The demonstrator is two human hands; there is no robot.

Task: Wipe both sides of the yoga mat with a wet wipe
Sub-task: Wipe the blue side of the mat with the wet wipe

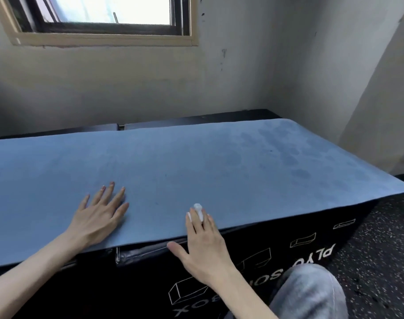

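Head view: flat blue foam yoga mat [173, 162] spread lengthwise over black padded plyo boxes [253, 268] with white printed lettering and box outlines, standing in for a tabletop; mat's near edge overhangs the box front slightly. Left hand [99, 217] lies palm down on the mat, fingers straight and spread, holding nothing, probably pinning the mat so it doesn't slide while the other hand rubs. Right hand [201, 240] sits at the near edge, fingers fairly straight and pressing a small scrunched white wet wipe [198, 211] against the mat; wipe pokes out between the fingers near the tips, thumb hangs off below the mat edge against the box front. Can't tell if the wipe is pinched or just trapped under the fingers. Darker damp-looking blotches [288, 155] over the far right part of the mat suggest that area is already wiped; the stretch near the left hand looks dry and even. Judgement: mid-way through the top side, underside not yet done. Wadded wipe covers little area, so many passes needed. Grey trouser knee [311, 293] bottom right, speckled dark floor [380, 249] beside the box, window [104, 17] in the wall above.
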